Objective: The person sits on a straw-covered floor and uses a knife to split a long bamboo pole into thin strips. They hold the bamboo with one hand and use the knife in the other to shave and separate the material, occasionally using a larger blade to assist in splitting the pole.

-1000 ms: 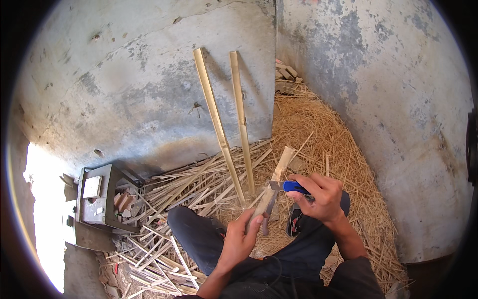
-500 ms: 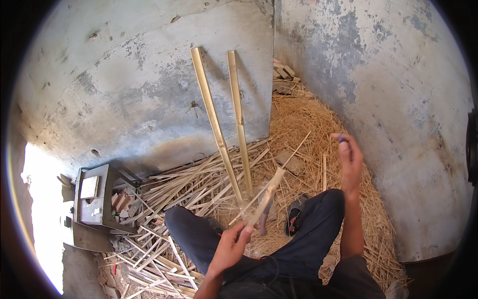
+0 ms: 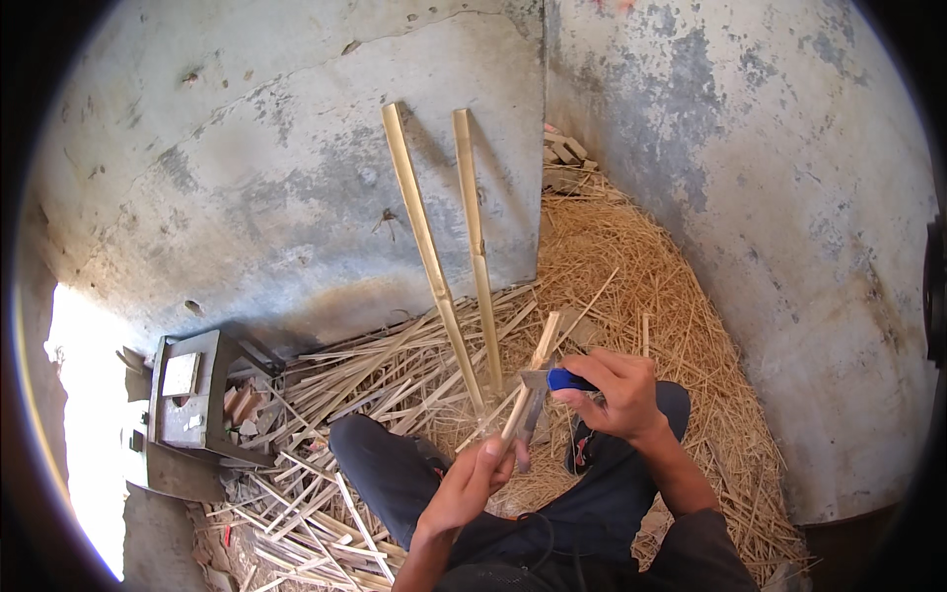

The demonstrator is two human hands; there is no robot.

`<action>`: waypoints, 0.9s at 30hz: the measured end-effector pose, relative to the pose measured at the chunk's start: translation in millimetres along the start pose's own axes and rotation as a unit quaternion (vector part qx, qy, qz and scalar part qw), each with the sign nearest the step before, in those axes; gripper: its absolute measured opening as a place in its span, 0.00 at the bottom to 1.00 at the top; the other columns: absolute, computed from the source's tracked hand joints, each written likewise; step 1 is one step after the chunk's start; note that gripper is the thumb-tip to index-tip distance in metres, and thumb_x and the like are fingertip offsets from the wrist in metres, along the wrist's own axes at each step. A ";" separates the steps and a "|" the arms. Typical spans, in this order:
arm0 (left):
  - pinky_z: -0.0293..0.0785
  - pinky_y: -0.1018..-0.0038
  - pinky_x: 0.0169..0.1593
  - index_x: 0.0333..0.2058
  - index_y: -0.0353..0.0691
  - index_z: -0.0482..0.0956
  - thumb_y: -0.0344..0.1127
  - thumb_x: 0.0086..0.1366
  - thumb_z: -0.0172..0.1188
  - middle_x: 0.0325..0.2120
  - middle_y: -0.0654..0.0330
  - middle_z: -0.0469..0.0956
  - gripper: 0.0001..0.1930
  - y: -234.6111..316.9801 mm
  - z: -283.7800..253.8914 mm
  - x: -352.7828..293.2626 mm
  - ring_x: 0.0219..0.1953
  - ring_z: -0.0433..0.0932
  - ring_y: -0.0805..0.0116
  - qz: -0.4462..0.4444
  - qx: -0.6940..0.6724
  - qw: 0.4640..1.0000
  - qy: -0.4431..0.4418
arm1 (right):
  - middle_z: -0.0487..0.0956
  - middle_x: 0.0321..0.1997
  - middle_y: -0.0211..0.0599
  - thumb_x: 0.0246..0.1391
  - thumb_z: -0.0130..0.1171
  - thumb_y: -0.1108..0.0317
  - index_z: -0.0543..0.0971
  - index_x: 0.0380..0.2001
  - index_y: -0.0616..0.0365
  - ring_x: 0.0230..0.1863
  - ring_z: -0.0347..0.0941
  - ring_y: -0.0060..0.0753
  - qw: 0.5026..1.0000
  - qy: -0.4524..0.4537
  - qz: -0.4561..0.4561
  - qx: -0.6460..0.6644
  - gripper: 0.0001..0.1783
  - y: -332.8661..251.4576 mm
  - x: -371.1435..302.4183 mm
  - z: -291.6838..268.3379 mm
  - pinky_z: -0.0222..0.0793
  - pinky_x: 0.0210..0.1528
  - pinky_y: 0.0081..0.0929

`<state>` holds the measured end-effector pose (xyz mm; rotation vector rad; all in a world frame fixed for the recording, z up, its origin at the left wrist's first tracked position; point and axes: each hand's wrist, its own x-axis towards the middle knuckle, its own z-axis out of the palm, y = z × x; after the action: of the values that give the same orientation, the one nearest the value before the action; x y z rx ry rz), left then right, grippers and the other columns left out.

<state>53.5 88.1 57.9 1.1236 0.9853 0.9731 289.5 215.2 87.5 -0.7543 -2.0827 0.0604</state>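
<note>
My left hand [image 3: 466, 485] is closed round the lower end of a short split bamboo strip [image 3: 546, 340], which slants up and away to the right. In my right hand [image 3: 623, 393] is a knife with a blue handle [image 3: 568, 380]. Its short metal blade [image 3: 535, 379] lies across the middle of the strip and appears to touch it. Just behind the strip stands a grey curved blade [image 3: 534, 419], partly hidden by the strip and my left hand, so its full shape cannot be told.
Two long bamboo strips [image 3: 424, 222] lean against the wall [image 3: 247, 168] ahead. Split strips [image 3: 326, 380] lie heaped at left, straw-like shavings [image 3: 612, 227] at right. A dark wooden stool on its side [image 3: 212, 395] is at far left. Bricks [image 3: 564, 150] are stacked in the corner.
My right hand has come down and left from beside the right wall, bringing the blue-handled knife onto the strip. My left hand keeps hold of the strip, now slightly lower and more upright.
</note>
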 end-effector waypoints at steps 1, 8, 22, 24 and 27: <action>0.54 0.75 0.31 0.47 0.33 0.79 0.46 0.89 0.33 0.22 0.72 0.57 0.26 2.4 0.5 -0.8 0.24 0.54 0.79 0.001 0.002 1.000 -0.001 | 0.80 0.26 0.28 0.59 0.74 0.46 0.88 0.41 0.50 0.20 0.76 0.33 1.000 -0.001 -0.006 -0.008 0.20 0.3 0.1 -0.7 0.70 0.23 0.31; 0.55 0.74 0.32 0.38 0.36 0.75 0.48 0.89 0.33 0.23 0.70 0.61 0.27 -3.3 6.6 -3.9 0.26 0.56 0.77 0.007 0.039 0.998 0.041 | 0.78 0.24 0.25 0.57 0.75 0.46 0.89 0.41 0.47 0.17 0.73 0.31 0.999 -0.007 -0.021 -0.048 0.19 1.9 6.4 -3.3 0.67 0.22 0.31; 0.57 0.74 0.30 0.34 0.40 0.68 0.53 0.89 0.33 0.23 0.71 0.61 0.27 -28.4 1.8 -1.2 0.24 0.57 0.78 0.001 0.066 0.997 0.048 | 0.78 0.23 0.25 0.55 0.76 0.47 0.90 0.39 0.46 0.18 0.72 0.31 0.997 0.027 0.005 -0.074 0.18 4.9 -5.7 13.5 0.66 0.22 0.31; 0.58 0.74 0.30 0.34 0.40 0.69 0.52 0.89 0.33 0.22 0.70 0.62 0.27 -27.7 2.1 -1.8 0.24 0.58 0.78 0.004 0.081 0.995 0.058 | 0.78 0.22 0.25 0.55 0.76 0.46 0.90 0.39 0.47 0.17 0.72 0.31 0.997 0.030 0.005 -0.077 0.18 4.0 -5.0 15.0 0.65 0.22 0.30; 0.58 0.74 0.30 0.34 0.40 0.69 0.52 0.89 0.32 0.22 0.70 0.62 0.27 -24.4 5.1 -2.0 0.24 0.58 0.78 0.034 0.186 0.976 0.107 | 0.78 0.22 0.25 0.55 0.76 0.47 0.90 0.39 0.47 0.17 0.71 0.30 0.996 0.033 0.005 -0.085 0.18 6.6 -5.9 18.3 0.64 0.21 0.30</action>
<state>60.6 81.1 34.9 1.3895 1.3510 1.0028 281.1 221.6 70.1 -0.8583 -2.0389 -0.1364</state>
